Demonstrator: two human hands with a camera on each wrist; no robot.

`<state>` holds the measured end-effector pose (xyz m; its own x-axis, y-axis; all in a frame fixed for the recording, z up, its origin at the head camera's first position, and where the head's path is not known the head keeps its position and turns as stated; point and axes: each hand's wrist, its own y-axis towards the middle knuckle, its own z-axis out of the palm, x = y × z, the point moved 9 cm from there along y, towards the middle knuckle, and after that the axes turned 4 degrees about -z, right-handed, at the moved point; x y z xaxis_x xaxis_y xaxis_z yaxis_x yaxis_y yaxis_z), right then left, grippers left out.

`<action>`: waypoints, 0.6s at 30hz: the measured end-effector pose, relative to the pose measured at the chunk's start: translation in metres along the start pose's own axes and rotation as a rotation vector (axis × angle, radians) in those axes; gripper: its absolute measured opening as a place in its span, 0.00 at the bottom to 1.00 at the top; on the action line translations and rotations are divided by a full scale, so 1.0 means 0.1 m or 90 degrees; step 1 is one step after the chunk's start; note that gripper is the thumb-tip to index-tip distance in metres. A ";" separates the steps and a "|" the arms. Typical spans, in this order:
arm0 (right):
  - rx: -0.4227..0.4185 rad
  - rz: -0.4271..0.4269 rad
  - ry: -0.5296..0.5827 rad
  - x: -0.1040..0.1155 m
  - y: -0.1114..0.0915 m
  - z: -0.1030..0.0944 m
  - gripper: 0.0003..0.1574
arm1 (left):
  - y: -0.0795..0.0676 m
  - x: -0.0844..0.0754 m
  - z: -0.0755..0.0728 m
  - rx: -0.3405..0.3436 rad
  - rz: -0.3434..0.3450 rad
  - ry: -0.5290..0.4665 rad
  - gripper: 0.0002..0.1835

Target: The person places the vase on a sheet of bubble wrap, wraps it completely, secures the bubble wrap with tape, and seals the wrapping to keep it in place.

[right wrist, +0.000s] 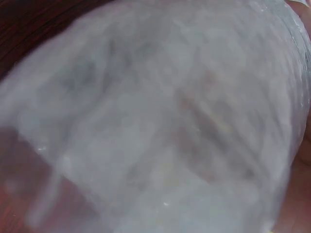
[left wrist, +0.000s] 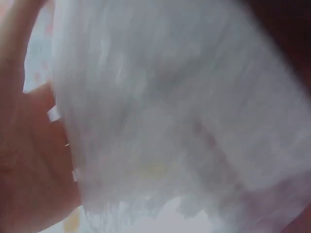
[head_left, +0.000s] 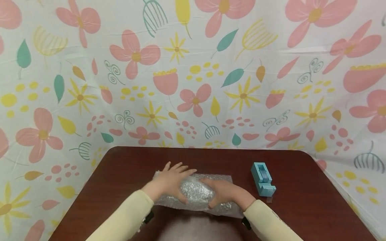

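Observation:
A crinkled, see-through bubble wrap bundle point(head_left: 196, 191) lies across the near part of the dark table; whatever is inside cannot be made out. On its left end rests my left hand point(head_left: 169, 183), fingers spread and straight, thumb toward the near side. My right hand point(head_left: 223, 192) holds the right part, with fingers over the top and thumb on the near side. In the left wrist view the wrap point(left wrist: 160, 97) fills most of the picture, blurred, beside the palm point(left wrist: 34, 160). The right wrist view shows wrap point(right wrist: 146, 111) closely, with little of the hand point(right wrist: 299, 194).
To the right of the bundle a light blue tape dispenser point(head_left: 263, 180) stands on the brown table point(head_left: 301, 187). A strip of clear tape shows at its near end. Behind the table hangs a white cloth point(head_left: 193, 83) printed with flowers.

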<state>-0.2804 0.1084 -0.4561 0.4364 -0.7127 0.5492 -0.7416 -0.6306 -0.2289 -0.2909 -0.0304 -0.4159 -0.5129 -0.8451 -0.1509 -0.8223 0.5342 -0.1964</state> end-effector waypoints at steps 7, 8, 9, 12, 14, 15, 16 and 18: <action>0.022 0.012 0.009 -0.02 0.01 0.01 0.62 | -0.29 -0.32 0.17 -0.215 0.071 0.150 0.62; 0.025 0.015 0.014 -0.02 0.02 0.01 0.61 | -0.32 -0.33 0.20 -0.227 0.071 0.157 0.62; 0.028 0.018 0.018 -0.03 0.02 0.01 0.61 | -0.34 -0.34 0.23 -0.240 0.072 0.160 0.62; 0.031 0.014 0.028 -0.05 0.04 0.01 0.60 | -0.36 -0.37 0.31 -0.276 0.068 0.198 0.61; 0.036 0.016 0.034 -0.06 0.06 0.00 0.60 | -0.37 -0.38 0.34 -0.303 0.067 0.229 0.61; 0.039 0.017 0.037 -0.07 0.07 0.00 0.61 | -0.37 -0.39 0.35 -0.318 0.067 0.250 0.61; 0.041 0.020 0.041 -0.08 0.08 0.00 0.61 | -0.37 -0.39 0.37 -0.330 0.065 0.272 0.61; 0.046 0.024 0.046 -0.10 0.10 -0.01 0.62 | -0.37 -0.40 0.38 -0.351 0.059 0.313 0.62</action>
<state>-0.2926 0.1092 -0.4633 0.3690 -0.7135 0.5956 -0.7165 -0.6266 -0.3067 -0.2309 -0.0155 -0.4398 -0.5310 -0.7792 0.3331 -0.7081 0.6239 0.3306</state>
